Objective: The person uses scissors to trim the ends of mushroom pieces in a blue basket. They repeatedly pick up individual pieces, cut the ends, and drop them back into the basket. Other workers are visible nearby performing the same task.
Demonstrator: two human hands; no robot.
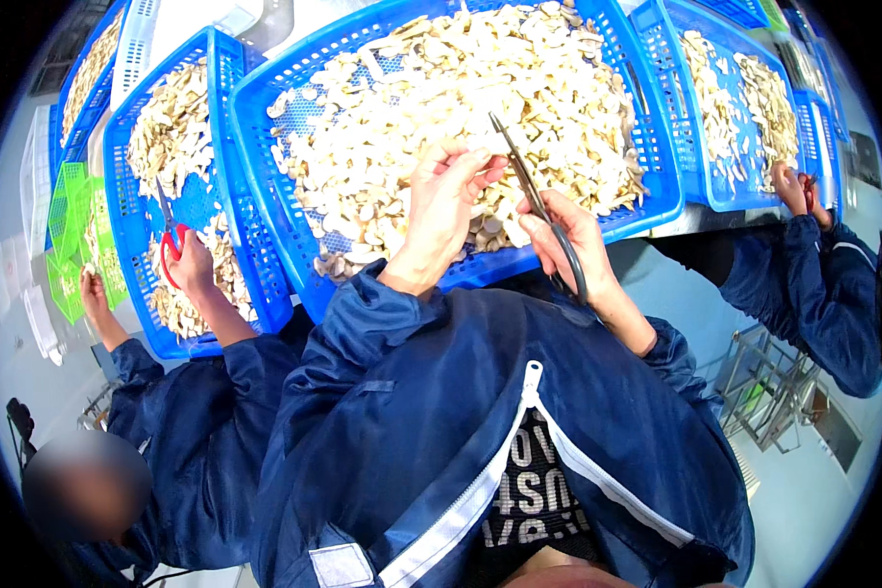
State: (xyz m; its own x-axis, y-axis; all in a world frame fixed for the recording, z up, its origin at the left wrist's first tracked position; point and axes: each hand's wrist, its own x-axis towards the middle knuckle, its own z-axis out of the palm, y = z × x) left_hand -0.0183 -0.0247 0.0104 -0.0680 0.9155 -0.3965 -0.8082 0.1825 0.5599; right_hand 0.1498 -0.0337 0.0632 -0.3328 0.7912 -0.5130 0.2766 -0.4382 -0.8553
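In front of me a large blue perforated crate [661,186] holds a thick layer of pale sliced mushrooms [402,127]. My left hand [443,201] is over its near half, thumb and fingers pinched on a small pale mushroom piece [472,162], which the fingers partly cover. My right hand [570,235] is closed round the handles of black scissors [527,176]. Their blades point away and to the left, close together, with the tips just right of my left fingertips. Both hands are above the mushrooms, near the crate's front wall.
At left, a co-worker holds red-handled scissors [174,253] over another blue crate [127,211] of mushrooms. Green baskets [69,230] stand beyond it. At right, another person's hands [792,191] are beside a third blue crate [698,147]. A metal frame stool [769,387] stands on the floor.
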